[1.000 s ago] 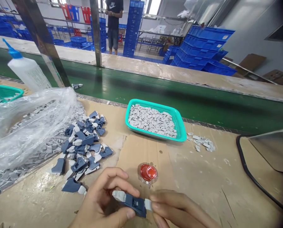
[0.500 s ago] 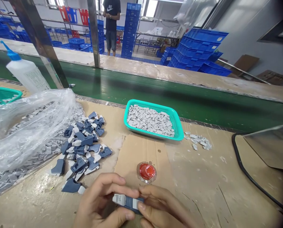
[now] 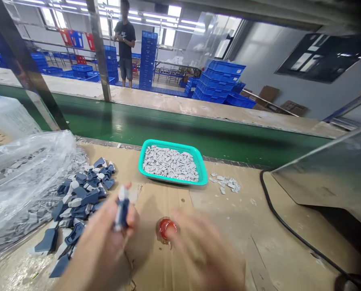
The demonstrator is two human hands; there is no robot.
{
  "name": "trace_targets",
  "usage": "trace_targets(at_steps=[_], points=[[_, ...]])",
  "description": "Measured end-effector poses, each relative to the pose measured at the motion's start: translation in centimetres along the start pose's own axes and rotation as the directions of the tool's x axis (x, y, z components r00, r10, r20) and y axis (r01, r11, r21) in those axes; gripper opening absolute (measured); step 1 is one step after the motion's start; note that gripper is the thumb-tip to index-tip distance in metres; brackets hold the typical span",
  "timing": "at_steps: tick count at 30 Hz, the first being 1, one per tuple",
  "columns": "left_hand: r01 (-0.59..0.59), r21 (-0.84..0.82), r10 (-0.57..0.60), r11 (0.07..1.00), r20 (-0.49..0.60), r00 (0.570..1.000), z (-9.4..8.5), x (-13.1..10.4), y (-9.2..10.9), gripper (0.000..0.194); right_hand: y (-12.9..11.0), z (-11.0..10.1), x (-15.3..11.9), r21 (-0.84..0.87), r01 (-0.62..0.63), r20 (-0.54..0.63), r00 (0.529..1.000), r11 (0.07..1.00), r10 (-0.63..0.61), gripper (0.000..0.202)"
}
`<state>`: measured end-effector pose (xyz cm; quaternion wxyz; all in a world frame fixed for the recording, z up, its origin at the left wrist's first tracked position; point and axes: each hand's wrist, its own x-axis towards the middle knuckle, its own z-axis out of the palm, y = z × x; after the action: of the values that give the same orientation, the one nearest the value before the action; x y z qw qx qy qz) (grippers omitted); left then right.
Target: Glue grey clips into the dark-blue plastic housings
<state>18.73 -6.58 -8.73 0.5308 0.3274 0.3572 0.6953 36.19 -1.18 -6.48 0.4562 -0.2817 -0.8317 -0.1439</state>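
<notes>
My left hand [image 3: 108, 230] grips a dark blue and light grey plastic part [image 3: 122, 210], held upright between thumb and fingers. My right hand [image 3: 195, 242] is smeared by motion, with a fingertip at the small red cup [image 3: 167, 228] on the cardboard. Whether its fingers hold anything is hard to make out. Left of my left hand lies a pile of dark blue and grey parts [image 3: 89, 197]. Beyond both hands stands a green basket [image 3: 203, 169] filled with small light grey pieces [image 3: 170, 163].
Loose grey pieces [image 3: 225, 182] lie right of the basket. A clear plastic bag [image 3: 26, 178] of parts and a white bottle [image 3: 11, 115] are at the left. A black cable [image 3: 277, 218] curves at the right. Behind the green belt [image 3: 156, 125] stands a person [image 3: 125, 44].
My hands have come apart. The left has kept the blue and grey part and turned it upright; the right has moved to the red cup. The camera view has shifted up and right.
</notes>
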Motion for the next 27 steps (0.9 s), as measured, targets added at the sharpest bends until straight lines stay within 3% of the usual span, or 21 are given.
trace_targets(at_steps=[1, 2, 3, 6, 8, 10, 12, 13, 15, 18, 21, 24, 25, 26, 27], points=[[-0.108, 0.192, 0.115, 0.975, -0.026, 0.993, -0.6, 2.1, 1.3, 0.053, 2.2, 0.4, 1.0, -0.035, -0.070, 0.025, 0.997, 0.997, 0.071, 0.021], [-0.209, 0.437, 0.228, 0.875, 0.010, 0.974, -1.2, 4.6, 2.7, 0.053, 4.6, 0.9, 2.2, -0.081, -0.161, 0.114, 0.979, 0.984, 0.169, 0.022], [-0.247, 0.535, 0.269, 0.808, 0.038, 0.962, -1.9, 7.3, 4.1, 0.052, 6.9, 1.4, 3.3, -0.113, -0.207, 0.204, 0.953, 0.972, 0.226, 0.024], [-0.219, 0.753, 0.291, 0.620, 0.039, 0.956, -3.5, 16.0, 7.3, 0.039, 11.9, 3.6, 6.4, -0.219, -0.253, 0.516, 0.789, 0.942, 0.332, 0.023], [-0.166, 0.875, 0.287, 0.455, 0.032, 0.957, -4.2, 21.1, 8.3, 0.031, 13.0, 5.0, 7.6, -0.287, -0.241, 0.667, 0.644, 0.927, 0.374, 0.024], [-0.112, 0.941, 0.309, 0.320, 0.008, 0.951, -4.6, 24.8, 8.4, 0.031, 12.8, 6.2, 8.3, -0.349, -0.223, 0.745, 0.523, 0.910, 0.413, 0.029], [-0.075, 0.971, 0.319, 0.226, -0.001, 0.948, -4.7, 26.9, 7.9, 0.034, 12.3, 7.1, 8.6, -0.384, -0.204, 0.779, 0.451, 0.900, 0.435, 0.031], [-0.070, 0.979, 0.316, 0.191, 0.006, 0.949, -4.7, 27.4, 7.5, 0.036, 12.1, 7.3, 8.8, -0.385, -0.196, 0.789, 0.437, 0.902, 0.432, 0.032], [-0.092, 0.986, 0.308, 0.140, 0.045, 0.950, -4.6, 27.0, 7.0, 0.040, 12.1, 7.6, 9.1, -0.349, -0.188, 0.799, 0.452, 0.918, 0.396, 0.033], [-0.198, 0.975, 0.283, 0.098, 0.163, 0.945, -3.7, 23.4, 7.1, 0.045, 12.5, 7.1, 9.7, -0.244, -0.187, 0.787, 0.535, 0.952, 0.307, 0.034], [-0.366, 0.924, 0.227, 0.110, 0.335, 0.914, -2.0, 16.6, 7.7, 0.045, 11.9, 5.4, 10.0, -0.137, -0.202, 0.729, 0.642, 0.970, 0.236, 0.026], [-0.448, 0.869, 0.156, 0.208, 0.423, 0.893, -0.4, 8.5, 6.8, 0.035, 8.4, 2.8, 8.6, -0.010, -0.227, 0.644, 0.744, 0.974, 0.180, 0.022], [-0.427, 0.856, 0.113, 0.293, 0.412, 0.904, -0.1, 6.1, 6.0, 0.033, 6.6, 1.9, 7.7, 0.059, -0.227, 0.601, 0.786, 0.972, 0.146, 0.021], [-0.320, 0.765, 0.028, 0.559, 0.368, 0.929, 0.1, 4.0, 4.9, 0.031, 4.7, 1.2, 6.5, 0.234, -0.200, 0.438, 0.896, 0.952, 0.081, 0.019], [-0.181, 0.582, -0.064, 0.793, 0.375, 0.925, 0.3, 2.2, 3.7, 0.030, 2.7, 0.6, 5.2, 0.357, -0.150, 0.298, 0.954, 0.922, 0.040, 0.021]])
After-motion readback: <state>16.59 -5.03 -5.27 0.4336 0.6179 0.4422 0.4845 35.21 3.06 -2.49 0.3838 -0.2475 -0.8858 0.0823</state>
